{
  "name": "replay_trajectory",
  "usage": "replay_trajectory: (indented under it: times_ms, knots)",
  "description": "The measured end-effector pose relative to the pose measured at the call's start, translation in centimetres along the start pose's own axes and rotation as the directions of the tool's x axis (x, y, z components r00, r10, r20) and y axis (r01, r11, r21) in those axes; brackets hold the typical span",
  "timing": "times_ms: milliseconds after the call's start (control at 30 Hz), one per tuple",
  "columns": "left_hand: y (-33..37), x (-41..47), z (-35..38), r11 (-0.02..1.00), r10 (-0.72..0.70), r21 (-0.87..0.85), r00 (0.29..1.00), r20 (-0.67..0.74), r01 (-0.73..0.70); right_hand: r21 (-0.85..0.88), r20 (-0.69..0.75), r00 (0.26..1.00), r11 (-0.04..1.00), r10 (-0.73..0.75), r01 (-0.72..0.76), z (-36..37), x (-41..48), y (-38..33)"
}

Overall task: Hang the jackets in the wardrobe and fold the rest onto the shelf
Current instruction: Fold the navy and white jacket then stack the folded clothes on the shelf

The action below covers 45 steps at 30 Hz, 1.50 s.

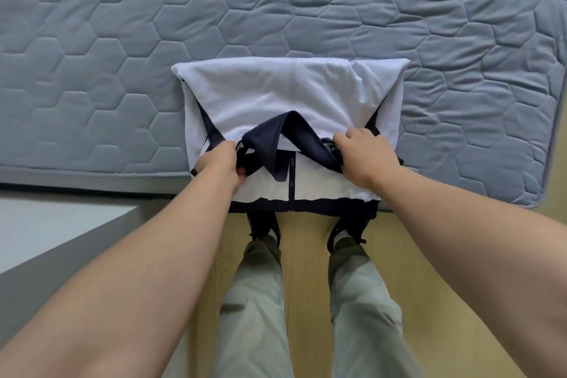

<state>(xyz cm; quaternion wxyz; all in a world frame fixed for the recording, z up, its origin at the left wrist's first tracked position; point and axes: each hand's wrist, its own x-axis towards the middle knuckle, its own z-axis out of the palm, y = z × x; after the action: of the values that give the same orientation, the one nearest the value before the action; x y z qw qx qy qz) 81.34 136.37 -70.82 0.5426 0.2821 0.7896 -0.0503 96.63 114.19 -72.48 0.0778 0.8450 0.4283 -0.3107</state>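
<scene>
At the near edge of the mattress (92, 70), the half-folded white top (276, 92) is lying flat, giving the fold a firm base. The left hand (219, 163) and right hand (365, 156) are each gripping fabric beside the navy collar (267, 135), apparently squaring it; the fingertips are partly hidden.

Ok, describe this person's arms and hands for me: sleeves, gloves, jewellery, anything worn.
No sleeve shows on the left arm or the right arm; both are bare up to the frame's edge. The left hand and right hand wear no gloves. No watch or bracelet at either wrist, and no ring on the visible fingers.
</scene>
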Motion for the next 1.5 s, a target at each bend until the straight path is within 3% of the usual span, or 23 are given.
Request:
replay_trajectory:
  times_ms: [100, 267, 333, 433, 567, 700, 867, 1000, 1167, 1267, 1367, 1433, 1500]
  knots:
    - [-0.4, -0.9, -0.4, 0.998, -0.065, 0.008, 0.976, 0.206, 0.065, 0.053, -0.059, 0.998, 0.999, 0.0, 0.003, 0.2, -0.8, 0.0]
    - [-1.8, 0.5, -2.7, 0.958, 0.06, -0.278, 0.904, 0.424, 0.067, -0.049, -0.262, 0.96, 0.995, -0.094, 0.084, 0.9, -3.2, 0.1]
    - [-3.1, 1.3, -3.6, 0.957, 0.041, -0.281, 0.915, 0.401, 0.08, -0.098, -0.243, 0.965, 0.992, -0.099, 0.077, 1.6, -4.1, -0.1]
    - [-4.7, 2.1, -4.2, 0.97, -0.008, -0.229, 0.959, 0.284, 0.076, -0.083, -0.082, 0.994, 0.994, -0.075, 0.068, 3.0, -4.7, -0.5]
    - [-5.5, 1.9, -3.8, 0.988, -0.034, -0.138, 0.965, 0.26, 0.072, 0.211, -0.002, 0.991, 0.968, 0.136, -0.132, 4.0, -5.3, -1.5]
    - [-5.9, 1.4, -2.5, 0.995, -0.033, -0.087, 0.968, 0.25, 0.056, 0.554, 0.104, 0.875, 0.703, 0.473, -0.446, 4.4, -5.1, -3.0]
    - [-7.2, 0.8, -2.1, 0.991, -0.123, 0.092, 0.951, 0.285, 0.101, 0.76, 0.307, 0.669, 0.248, 0.677, -0.6, 4.9, -4.6, -4.3]
    - [-8.5, 0.7, -2.5, 0.99, -0.103, 0.126, 0.933, 0.345, 0.062, 0.807, 0.521, 0.585, -0.135, 0.621, -0.575, 5.2, -4.4, -5.3]
    - [-8.5, 0.3, -2.9, 0.995, -0.071, -0.042, 0.918, 0.39, 0.095, 0.647, 0.685, 0.648, -0.686, 0.333, -0.332, 4.7, -4.7, -5.8]
    - [-7.8, -0.1, -3.2, 0.986, -0.089, -0.089, 0.895, 0.436, 0.142, 0.482, 0.719, 0.67, -0.827, 0.184, -0.29, 4.4, -4.8, -6.1]
    - [-7.1, -0.3, -3.4, 0.986, -0.082, -0.097, 0.893, 0.442, 0.139, 0.336, 0.724, 0.689, -0.891, 0.037, -0.306, 4.4, -5.0, -6.4]
    - [-6.6, -0.5, -3.4, 0.987, -0.063, -0.104, 0.899, 0.434, 0.119, 0.318, 0.685, 0.728, -0.89, -0.023, -0.327, 4.2, -5.1, -6.4]
    - [-6.1, -0.5, -3.5, 0.988, -0.049, -0.113, 0.895, 0.443, 0.11, 0.401, 0.654, 0.754, -0.818, -0.059, -0.412, 3.9, -5.4, -6.6]
